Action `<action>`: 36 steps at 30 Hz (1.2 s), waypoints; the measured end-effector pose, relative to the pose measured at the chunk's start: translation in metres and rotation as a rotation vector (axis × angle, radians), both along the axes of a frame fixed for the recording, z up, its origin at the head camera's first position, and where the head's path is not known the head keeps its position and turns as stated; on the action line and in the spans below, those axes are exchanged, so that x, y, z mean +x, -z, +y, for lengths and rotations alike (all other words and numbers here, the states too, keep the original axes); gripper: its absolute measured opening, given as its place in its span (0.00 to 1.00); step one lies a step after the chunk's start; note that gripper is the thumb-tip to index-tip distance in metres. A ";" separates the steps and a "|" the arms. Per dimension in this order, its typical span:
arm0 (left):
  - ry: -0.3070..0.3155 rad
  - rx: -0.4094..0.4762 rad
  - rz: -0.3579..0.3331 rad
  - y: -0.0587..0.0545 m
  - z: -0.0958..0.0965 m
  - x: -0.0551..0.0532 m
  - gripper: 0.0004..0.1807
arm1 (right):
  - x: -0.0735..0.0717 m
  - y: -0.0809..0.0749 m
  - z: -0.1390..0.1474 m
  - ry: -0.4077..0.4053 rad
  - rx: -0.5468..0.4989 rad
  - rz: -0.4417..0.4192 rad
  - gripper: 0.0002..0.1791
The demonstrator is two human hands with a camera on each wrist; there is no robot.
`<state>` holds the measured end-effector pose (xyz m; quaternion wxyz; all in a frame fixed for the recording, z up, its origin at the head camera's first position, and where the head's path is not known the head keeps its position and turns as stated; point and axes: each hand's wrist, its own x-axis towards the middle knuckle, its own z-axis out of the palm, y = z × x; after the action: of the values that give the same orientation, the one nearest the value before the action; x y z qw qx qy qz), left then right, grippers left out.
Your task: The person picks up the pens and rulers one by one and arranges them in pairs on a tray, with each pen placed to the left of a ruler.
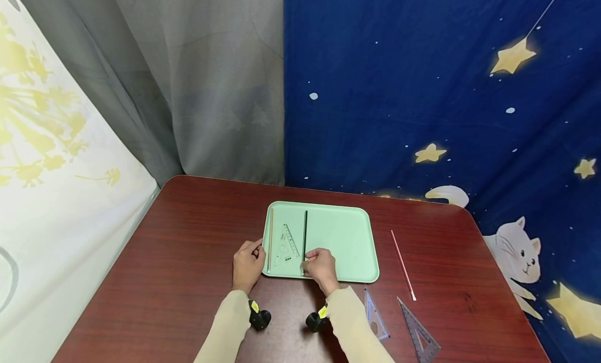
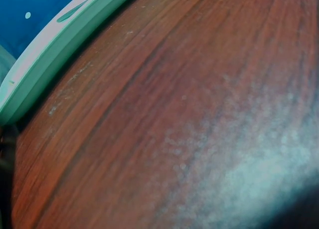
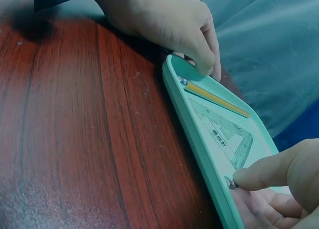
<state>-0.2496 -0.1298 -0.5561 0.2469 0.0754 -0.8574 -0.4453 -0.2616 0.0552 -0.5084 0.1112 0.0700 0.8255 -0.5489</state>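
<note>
A light green tray lies on the table. My left hand grips its near left edge, with the thumb over the rim in the right wrist view. My right hand pinches the near end of a black pencil, which lies lengthwise across the tray floor. Between the hands, a clear set square and a yellow-brown pencil lie in the tray, the pencil along its left wall. The left wrist view shows mostly tabletop and the tray's outer side.
Right of the tray, a pink pencil lies on the dark red wooden table. A bluish set square and a grey set square lie near the right forearm. Grey and blue curtains hang behind the table.
</note>
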 end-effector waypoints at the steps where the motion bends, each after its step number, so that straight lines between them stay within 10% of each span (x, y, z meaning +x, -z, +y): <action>1: 0.002 0.002 0.000 0.000 0.000 0.000 0.13 | 0.000 0.000 0.000 -0.001 -0.002 0.000 0.10; 36: -0.010 -0.024 0.034 0.005 -0.001 -0.002 0.13 | 0.012 -0.014 0.033 0.012 -0.076 -0.048 0.12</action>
<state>-0.2512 -0.1305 -0.5608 0.2645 0.0690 -0.8579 -0.4350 -0.2501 0.0882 -0.4946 0.1302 0.0836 0.8007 -0.5787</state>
